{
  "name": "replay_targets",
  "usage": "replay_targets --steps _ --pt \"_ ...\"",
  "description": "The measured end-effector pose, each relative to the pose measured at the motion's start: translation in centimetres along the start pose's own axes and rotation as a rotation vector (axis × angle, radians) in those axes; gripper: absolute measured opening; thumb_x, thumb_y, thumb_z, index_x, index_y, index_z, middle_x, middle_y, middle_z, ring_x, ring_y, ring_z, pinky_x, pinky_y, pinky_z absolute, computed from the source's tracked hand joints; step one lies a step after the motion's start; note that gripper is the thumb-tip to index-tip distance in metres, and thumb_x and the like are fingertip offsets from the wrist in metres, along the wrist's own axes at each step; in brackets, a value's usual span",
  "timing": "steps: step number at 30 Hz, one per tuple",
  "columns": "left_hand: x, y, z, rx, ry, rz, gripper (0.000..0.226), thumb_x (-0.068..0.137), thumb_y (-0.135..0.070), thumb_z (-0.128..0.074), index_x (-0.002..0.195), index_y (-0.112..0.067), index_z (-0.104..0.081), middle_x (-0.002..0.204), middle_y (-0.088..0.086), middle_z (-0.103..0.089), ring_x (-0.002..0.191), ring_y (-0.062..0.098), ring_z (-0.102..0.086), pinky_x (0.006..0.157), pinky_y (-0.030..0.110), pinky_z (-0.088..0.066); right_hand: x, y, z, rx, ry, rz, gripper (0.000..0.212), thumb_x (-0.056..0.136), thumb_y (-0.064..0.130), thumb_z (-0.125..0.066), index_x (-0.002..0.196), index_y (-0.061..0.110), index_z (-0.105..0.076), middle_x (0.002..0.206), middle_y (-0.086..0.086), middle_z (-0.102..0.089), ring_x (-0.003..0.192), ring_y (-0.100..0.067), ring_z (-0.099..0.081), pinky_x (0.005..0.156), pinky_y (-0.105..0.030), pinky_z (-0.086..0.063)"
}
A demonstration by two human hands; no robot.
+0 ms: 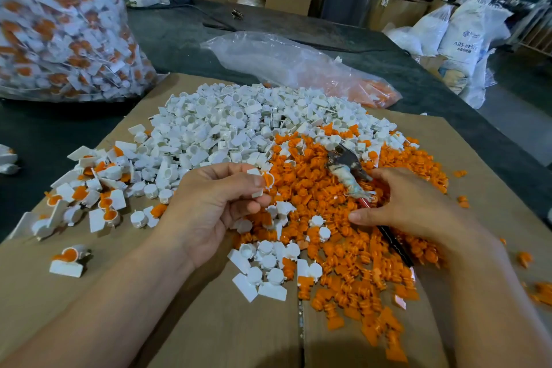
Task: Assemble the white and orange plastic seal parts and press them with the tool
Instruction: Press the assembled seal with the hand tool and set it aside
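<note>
My left hand (215,206) pinches a white seal with an orange insert (264,181) between thumb and fingers, above the heap. A big pile of white seal parts (227,125) lies at the back of the cardboard sheet (209,323). The orange parts (343,248) spread in front and to the right of it. A plier-like pressing tool (349,172) with tape-wrapped, red and black handles lies on the orange pile. My right hand (418,206) rests over its handles, fingers curved around them; how firmly it grips is unclear.
Assembled white-and-orange seals (89,197) lie scattered at the left of the cardboard. A large clear bag of finished seals (59,27) stands at the back left. A nearly flat plastic bag with orange parts (298,66) lies behind the pile. Cartons and white sacks (457,36) stand beyond the table.
</note>
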State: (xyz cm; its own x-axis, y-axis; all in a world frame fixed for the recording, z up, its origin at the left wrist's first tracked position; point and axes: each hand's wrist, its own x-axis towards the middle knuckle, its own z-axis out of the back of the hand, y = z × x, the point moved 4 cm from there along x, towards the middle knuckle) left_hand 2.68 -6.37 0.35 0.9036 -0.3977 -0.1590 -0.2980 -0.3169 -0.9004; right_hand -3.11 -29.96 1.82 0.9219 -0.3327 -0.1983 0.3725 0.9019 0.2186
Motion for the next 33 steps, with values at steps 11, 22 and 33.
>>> replay_targets --steps 11,22,33 --pt "0.0 -0.1 0.0 0.003 0.002 -0.011 0.011 0.05 -0.003 -0.065 0.044 -0.013 -0.068 0.045 0.005 -0.059 0.042 0.012 -0.061 0.038 0.013 -0.046 -0.2 -0.1 0.9 0.108 -0.205 -0.037 0.081 0.068 0.032 -0.077 0.137 0.02 -0.037 0.135 -0.003 -0.047 0.12 -0.02 -0.044 0.081 -0.026 -0.033" --pt "0.4 -0.4 0.1 -0.035 -0.023 -0.053 0.005 0.051 -0.006 -0.067 0.053 -0.011 -0.067 0.05 0.008 -0.062 0.04 0.011 -0.058 0.041 0.016 -0.047 -2.5 3.7 1.9 0.43 -0.444 0.282 0.024 0.073 0.016 -0.057 0.093 0.029 -0.052 0.079 0.015 -0.051 0.07 -0.001 -0.046 0.056 -0.009 -0.032" --pt "0.8 -1.8 -0.7 -0.063 -0.025 -0.286 0.005 0.058 -0.01 -0.07 0.058 -0.015 -0.072 0.059 0.003 -0.067 0.057 0.016 -0.067 0.05 0.017 -0.05 -3.2 6.1 1.4 0.033 -0.534 0.42 0.027 0.078 0.009 -0.067 0.103 0.008 -0.059 0.086 0.001 -0.051 0.079 -0.017 -0.043 0.067 -0.026 -0.022"
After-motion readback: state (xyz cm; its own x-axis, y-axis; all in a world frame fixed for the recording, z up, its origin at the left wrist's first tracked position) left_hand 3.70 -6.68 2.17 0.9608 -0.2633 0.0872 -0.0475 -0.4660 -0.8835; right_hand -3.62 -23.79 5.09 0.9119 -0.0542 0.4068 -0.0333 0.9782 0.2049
